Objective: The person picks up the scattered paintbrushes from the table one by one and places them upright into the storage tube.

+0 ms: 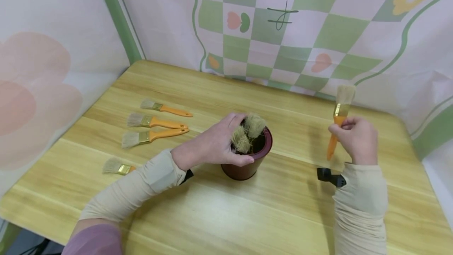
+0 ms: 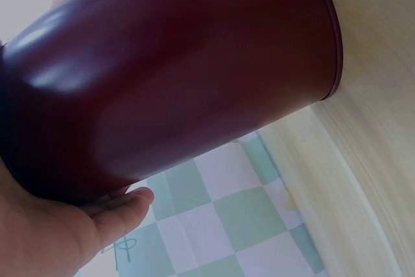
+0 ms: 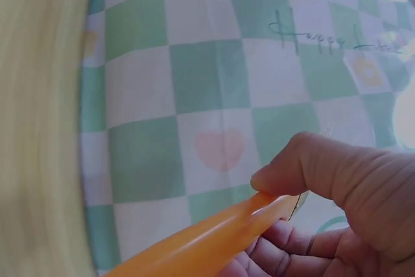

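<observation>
Near the middle of the table in the head view stands a dark red plant pot (image 1: 244, 170), with two fuzzy pale clumps (image 1: 247, 131) in its mouth. My left hand (image 1: 216, 141) grips it by the rim, thumb on the near side and fingers round the far side. The left wrist view is mostly filled by the pot's shiny wall (image 2: 194, 69). Off to the right, my right hand (image 1: 359, 139) pinches a paintbrush (image 1: 339, 121) by its orange handle, bristles pointing up, held above the table. Thumb and fingers close on that handle (image 3: 201, 238) in the right wrist view.
Several more paintbrushes lie on the left of the wooden table: a small one (image 1: 166, 108), two close together (image 1: 157, 121), and one (image 1: 118, 167) partly behind my left forearm. A green-and-white checked cloth (image 1: 269, 46) hangs along the back edge.
</observation>
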Demonstrator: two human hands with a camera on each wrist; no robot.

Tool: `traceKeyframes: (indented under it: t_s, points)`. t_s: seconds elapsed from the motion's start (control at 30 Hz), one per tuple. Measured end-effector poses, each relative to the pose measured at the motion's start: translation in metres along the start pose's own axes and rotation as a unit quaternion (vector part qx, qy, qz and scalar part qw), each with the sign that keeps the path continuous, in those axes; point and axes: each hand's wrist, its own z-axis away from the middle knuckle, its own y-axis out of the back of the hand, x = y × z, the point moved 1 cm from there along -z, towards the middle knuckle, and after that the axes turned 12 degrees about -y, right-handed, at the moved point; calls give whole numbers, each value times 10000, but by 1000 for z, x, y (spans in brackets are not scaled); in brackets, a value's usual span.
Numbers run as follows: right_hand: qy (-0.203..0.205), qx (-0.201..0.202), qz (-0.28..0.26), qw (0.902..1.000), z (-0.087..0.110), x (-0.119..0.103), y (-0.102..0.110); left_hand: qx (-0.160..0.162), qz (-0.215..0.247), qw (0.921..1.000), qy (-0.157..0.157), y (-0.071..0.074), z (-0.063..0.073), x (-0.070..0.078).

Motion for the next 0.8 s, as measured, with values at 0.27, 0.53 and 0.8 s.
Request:
traceKeyframes:
  t_s: [0.27, 0.53, 0.8]
  points:
    - [97, -122, -605, 9980, 14, -12, 6, 8, 7, 10000, 22, 0, 0, 0]
    - [407, -120, -1345, 9900, 34, -26, 10, -10, 44, 10000, 57, -1, 1, 1]
    - [881, -36, -1633, 9826, 59, -42, 14, -3, 8, 10000, 56, -1, 1, 1]
